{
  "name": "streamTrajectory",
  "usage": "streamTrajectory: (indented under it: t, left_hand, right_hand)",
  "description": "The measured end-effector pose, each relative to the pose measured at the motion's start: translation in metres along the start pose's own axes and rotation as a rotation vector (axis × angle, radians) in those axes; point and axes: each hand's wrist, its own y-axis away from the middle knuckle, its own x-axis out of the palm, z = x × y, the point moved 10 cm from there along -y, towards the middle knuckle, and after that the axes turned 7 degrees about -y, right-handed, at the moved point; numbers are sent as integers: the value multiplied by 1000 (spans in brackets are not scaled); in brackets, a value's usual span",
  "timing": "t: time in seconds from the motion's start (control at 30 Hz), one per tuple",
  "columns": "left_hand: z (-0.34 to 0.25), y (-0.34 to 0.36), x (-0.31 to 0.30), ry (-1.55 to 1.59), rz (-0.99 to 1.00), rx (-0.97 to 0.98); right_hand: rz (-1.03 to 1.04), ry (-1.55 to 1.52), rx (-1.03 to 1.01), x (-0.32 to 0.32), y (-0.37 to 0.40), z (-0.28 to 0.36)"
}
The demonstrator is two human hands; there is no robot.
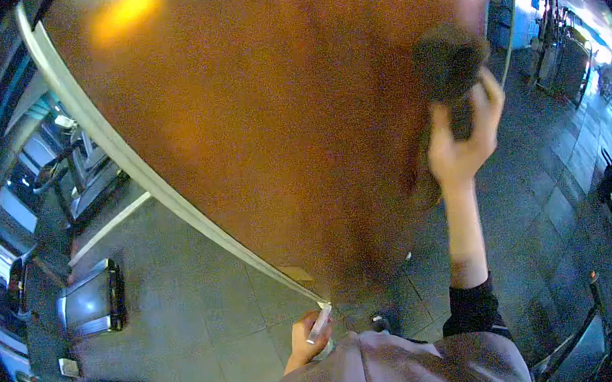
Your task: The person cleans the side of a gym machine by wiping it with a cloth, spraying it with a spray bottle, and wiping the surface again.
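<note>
My right hand (464,150) reaches up on the right, with thumb and fingers curved around the lower part of a dark, rounded, pad-like thing (448,63). Motion blur hides what kind of thing it is. It overlaps a large glossy brown panel (262,121) that fills the middle of the view. Low in the view, close to my body, my left hand (306,342) is closed around a short, pale, narrow piece (320,324). The upper end of that piece is right at the lower end of the panel's white edge strip (150,184).
Grey tiles cover the floor (224,331). At left stand metal-framed machines (87,171) and a box-like piece with a shiny top (89,300). More dark equipment (563,63) lines the far right, and a dark metal frame (578,341) stands at lower right.
</note>
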Motion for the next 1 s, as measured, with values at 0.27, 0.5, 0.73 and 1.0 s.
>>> streamTrajectory:
  t: [0.27,0.5,0.73,1.0]
  left_hand:
    - [-6,-18,17,26,-10,30]
    - [-15,-31,30,70,-61,18]
    - [-50,-35,48,64,-49,152]
    - [-61,-19,46,47,-161,162]
  right_hand:
    - [-49,-178,596,-7,-1,-233]
    - [-54,-162,880,-43,181,-280]
    - [-165,-83,1282,-87,362,-247]
    - [-138,-119,479,-11,11,-152]
